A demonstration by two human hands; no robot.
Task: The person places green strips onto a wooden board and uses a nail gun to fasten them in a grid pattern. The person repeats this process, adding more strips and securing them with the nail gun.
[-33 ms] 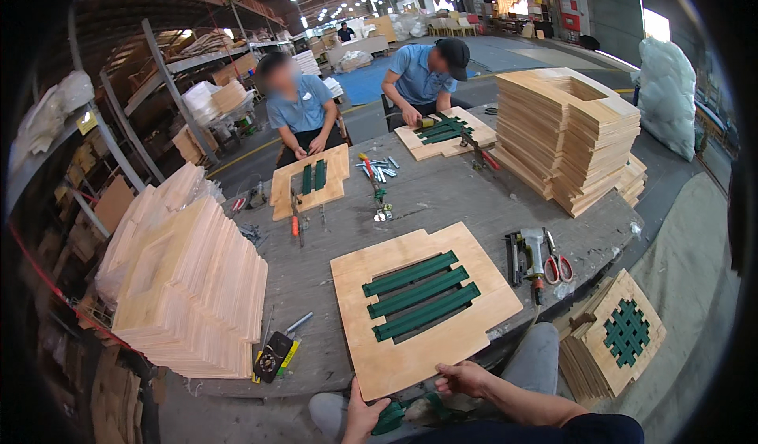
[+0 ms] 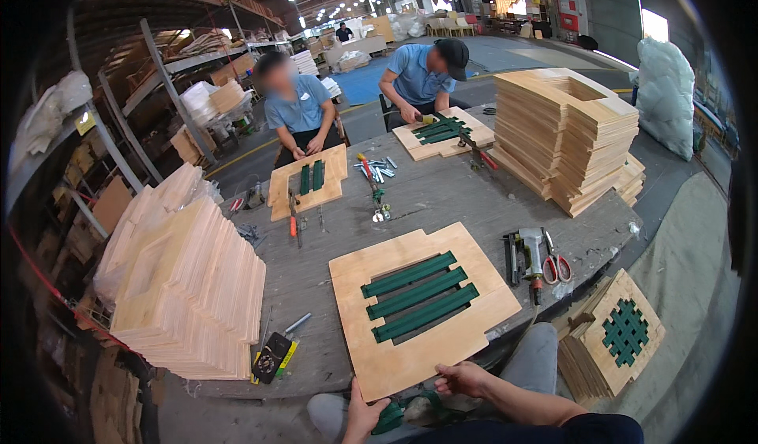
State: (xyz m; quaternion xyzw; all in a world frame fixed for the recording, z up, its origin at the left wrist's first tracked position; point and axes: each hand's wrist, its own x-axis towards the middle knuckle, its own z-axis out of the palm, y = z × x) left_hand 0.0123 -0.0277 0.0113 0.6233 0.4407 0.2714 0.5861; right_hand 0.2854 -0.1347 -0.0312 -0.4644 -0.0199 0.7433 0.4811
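A plywood panel (image 2: 410, 365) with three green webbing straps (image 2: 422, 307) across its opening lies on the grey worktable, its near corner over the front edge. My left hand (image 2: 363, 416) is closed on that near corner, thumb toward me. Slightly to the right, my right hand (image 2: 466, 379) has curled fingers pinched at the panel's near edge; part of the grip is hidden. Below both hands, loose green webbing (image 2: 388, 419) lies around my lap. Right of the panel are a staple gun (image 2: 533, 251) and red-handled scissors (image 2: 557, 266).
Tall stacks of plywood panels stand at left (image 2: 189, 294) and far right (image 2: 564, 140). A tape measure (image 2: 272, 357) lies near the left stack. Across the worktable (image 2: 308, 286), two people in blue shirts work on panels. A woven green panel (image 2: 626, 333) tops a low stack beside my leg.
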